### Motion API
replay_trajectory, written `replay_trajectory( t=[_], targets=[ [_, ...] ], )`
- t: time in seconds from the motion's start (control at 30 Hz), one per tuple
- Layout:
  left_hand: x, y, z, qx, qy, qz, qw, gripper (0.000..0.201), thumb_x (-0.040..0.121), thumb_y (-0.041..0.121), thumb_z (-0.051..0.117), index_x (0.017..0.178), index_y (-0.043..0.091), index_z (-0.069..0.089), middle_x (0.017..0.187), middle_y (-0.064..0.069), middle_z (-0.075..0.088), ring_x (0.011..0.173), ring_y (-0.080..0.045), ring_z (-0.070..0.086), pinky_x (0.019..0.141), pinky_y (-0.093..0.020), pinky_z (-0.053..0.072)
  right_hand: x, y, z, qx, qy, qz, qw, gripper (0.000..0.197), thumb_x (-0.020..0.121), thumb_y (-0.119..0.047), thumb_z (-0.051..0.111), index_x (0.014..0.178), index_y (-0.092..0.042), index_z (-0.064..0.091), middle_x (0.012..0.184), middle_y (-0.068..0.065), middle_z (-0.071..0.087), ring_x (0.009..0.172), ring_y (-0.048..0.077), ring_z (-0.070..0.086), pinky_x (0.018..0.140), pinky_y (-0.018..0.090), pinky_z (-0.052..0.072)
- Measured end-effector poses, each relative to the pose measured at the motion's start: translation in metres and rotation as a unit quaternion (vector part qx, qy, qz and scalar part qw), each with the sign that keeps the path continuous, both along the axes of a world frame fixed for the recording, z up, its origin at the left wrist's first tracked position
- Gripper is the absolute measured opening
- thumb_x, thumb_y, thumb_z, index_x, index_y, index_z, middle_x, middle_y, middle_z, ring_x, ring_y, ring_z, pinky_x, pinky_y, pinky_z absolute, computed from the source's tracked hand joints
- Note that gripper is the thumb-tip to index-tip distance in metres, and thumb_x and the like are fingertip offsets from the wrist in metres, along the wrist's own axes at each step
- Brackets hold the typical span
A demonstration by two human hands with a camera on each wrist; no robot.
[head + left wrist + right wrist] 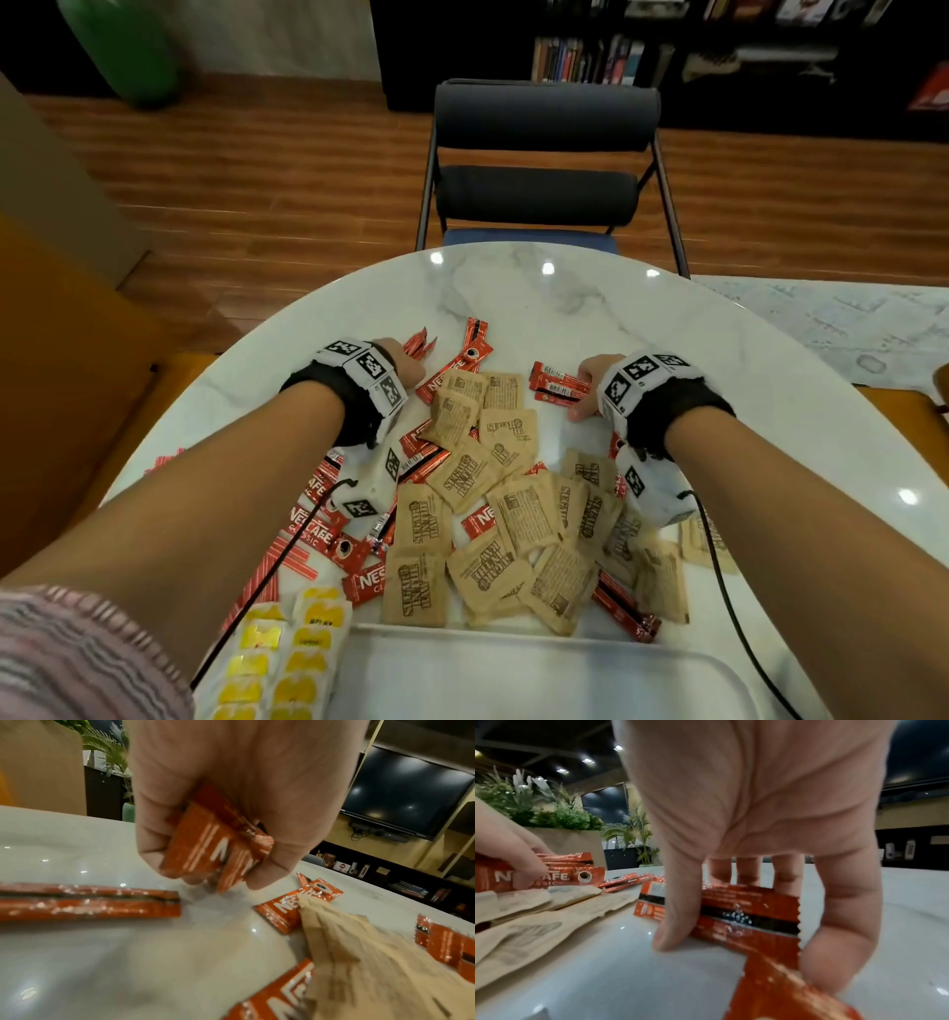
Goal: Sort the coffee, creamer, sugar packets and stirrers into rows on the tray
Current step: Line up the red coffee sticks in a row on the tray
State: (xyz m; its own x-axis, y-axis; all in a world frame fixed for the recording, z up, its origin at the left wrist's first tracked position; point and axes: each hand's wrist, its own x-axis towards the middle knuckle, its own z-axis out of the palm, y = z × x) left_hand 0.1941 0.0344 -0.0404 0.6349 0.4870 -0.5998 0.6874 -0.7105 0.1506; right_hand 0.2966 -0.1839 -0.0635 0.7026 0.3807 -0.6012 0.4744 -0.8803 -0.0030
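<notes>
Red Nescafe coffee sticks (452, 367), brown sugar packets (524, 514), yellow creamer cups (303, 663) and red-striped stirrers (257, 591) lie mixed on the white marble table (667, 329). The white tray (539, 673) sits at the near edge with nothing visible in it. My left hand (408, 367) grips a bunch of coffee sticks (213, 850) just above the tabletop, at the far left of the pile. My right hand (590, 385) straddles a few coffee sticks (752, 923) at the far right, thumb on the near side and fingers (785, 874) behind, pinching them against the table.
A dark chair (544, 154) stands at the table's far edge. Cables run from both wrist cameras over the packets toward me. More coffee sticks (90, 902) lie left of my left hand. Bare tabletop lies beyond and to the right of the pile.
</notes>
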Motion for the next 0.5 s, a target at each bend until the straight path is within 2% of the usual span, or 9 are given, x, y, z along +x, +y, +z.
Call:
replay_trajectory(
  t=[0.13,0.2,0.23,0.27,0.33,0.4,0.43,0.5],
  targets=[
    [-0.006,0.007,0.007,-0.015,-0.043,0.043,0.998,0.042,0.089,0.019,0.05,0.125,-0.003,0.047,0.122,-0.023,0.056,0.113,-0.036,0.054,0.096,-0.037,0.043,-0.006,0.002,-0.003,-0.011,-0.018,0.057,0.998,0.035,0.084,-0.038,0.06,0.108,-0.014,0.052,0.107,0.005,0.061,0.099,0.027,0.059,0.092,0.042,0.047],
    [-0.011,0.011,0.011,-0.031,-0.085,0.079,0.993,0.046,0.089,0.016,0.05,0.129,-0.002,0.039,0.122,-0.023,0.055,0.112,-0.037,0.055,0.096,-0.041,0.045,-0.008,0.0,-0.004,-0.009,-0.025,0.059,0.998,0.027,0.087,-0.035,0.055,0.105,-0.016,0.05,0.105,0.005,0.061,0.097,0.027,0.059,0.092,0.042,0.046],
    [-0.012,0.012,0.014,-0.044,-0.111,0.088,0.989,0.045,0.089,0.014,0.05,0.129,-0.001,0.035,0.116,-0.023,0.057,0.105,-0.036,0.058,0.089,-0.041,0.049,-0.007,-0.002,-0.006,-0.001,-0.03,0.049,0.998,0.024,0.087,-0.035,0.055,0.102,-0.017,0.05,0.103,0.006,0.061,0.095,0.027,0.059,0.091,0.042,0.046],
    [-0.014,0.013,0.019,-0.072,-0.135,0.107,0.982,0.043,0.089,0.009,0.049,0.128,0.0,0.033,0.104,-0.021,0.059,0.09,-0.033,0.06,0.076,-0.039,0.051,-0.007,-0.003,-0.002,0.01,-0.032,0.03,0.999,0.023,0.087,-0.034,0.055,0.1,-0.016,0.049,0.1,0.006,0.06,0.092,0.027,0.058,0.09,0.041,0.046],
    [-0.021,0.011,0.033,-0.124,-0.17,0.124,0.97,0.036,0.089,0.001,0.046,0.122,0.004,0.033,0.079,-0.014,0.05,0.061,-0.021,0.05,0.052,-0.029,0.043,-0.013,-0.004,0.011,0.073,-0.022,-0.018,0.997,0.022,0.091,-0.031,0.052,0.1,-0.012,0.047,0.087,0.005,0.056,0.085,0.024,0.055,0.08,0.031,0.044],
    [-0.031,0.005,0.049,-0.16,-0.178,0.117,0.964,0.02,0.09,0.0,0.04,0.109,0.006,0.038,0.068,-0.009,0.043,0.051,-0.016,0.038,0.045,-0.022,0.033,-0.026,-0.005,0.034,0.164,-0.014,-0.06,0.985,0.019,0.094,-0.027,0.049,0.105,-0.011,0.048,0.076,0.003,0.05,0.073,0.02,0.05,0.059,0.024,0.036],
    [-0.038,-0.001,0.058,-0.18,-0.184,0.113,0.96,0.012,0.091,0.003,0.037,0.102,0.007,0.04,0.066,-0.007,0.041,0.049,-0.014,0.035,0.042,-0.019,0.03,-0.035,-0.005,0.046,0.209,-0.013,-0.074,0.975,0.018,0.095,-0.026,0.048,0.106,-0.012,0.048,0.072,0.001,0.05,0.066,0.017,0.048,0.054,0.022,0.033],
    [-0.052,-0.01,0.072,-0.242,-0.191,0.117,0.944,0.008,0.093,0.008,0.036,0.091,0.011,0.044,0.063,-0.003,0.038,0.042,-0.01,0.03,0.037,-0.013,0.025,-0.057,-0.006,0.066,0.291,0.019,-0.1,0.951,0.014,0.095,-0.025,0.048,0.1,-0.013,0.047,0.066,-0.001,0.051,0.056,0.012,0.047,0.05,0.019,0.035]
  ],
)
